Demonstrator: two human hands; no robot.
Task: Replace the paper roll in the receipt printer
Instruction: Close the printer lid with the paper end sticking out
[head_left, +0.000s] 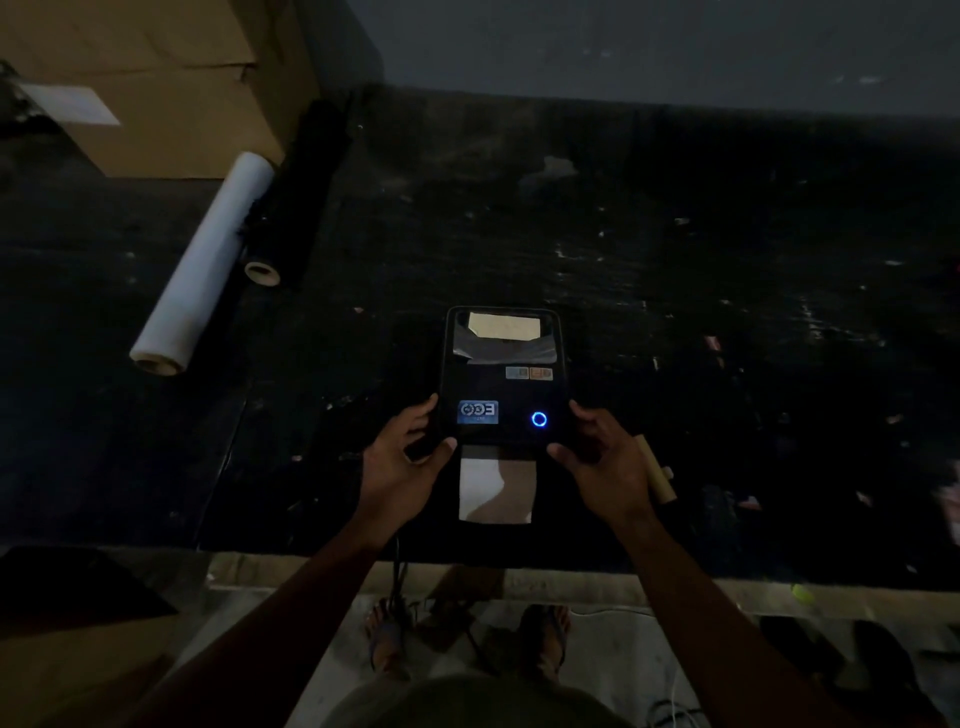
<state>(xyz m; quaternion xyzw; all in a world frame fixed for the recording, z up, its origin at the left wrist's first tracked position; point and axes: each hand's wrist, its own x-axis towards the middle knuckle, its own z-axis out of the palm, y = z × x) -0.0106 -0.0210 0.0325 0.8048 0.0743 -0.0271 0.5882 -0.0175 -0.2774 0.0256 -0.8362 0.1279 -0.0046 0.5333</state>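
Observation:
A black receipt printer (500, 387) stands on the dark table, its lid down and a blue ring light (539, 419) glowing near its front right. White paper (497, 491) sticks out of its front slot toward me. My left hand (402, 460) grips the printer's front left corner, thumb on top. At the front right corner, my right hand (605, 460) holds the printer the same way. A brown cardboard core (655, 475) lies just right of my right hand. A window near the printer's far end shows pale paper (503, 327) inside.
A long white roll (205, 265) and a black roll (296, 208) lie at the far left beside a cardboard box (171, 88). Small scraps litter the dark table (727, 312). The table's front edge (571, 577) runs just below the hands, with cables and my feet beyond.

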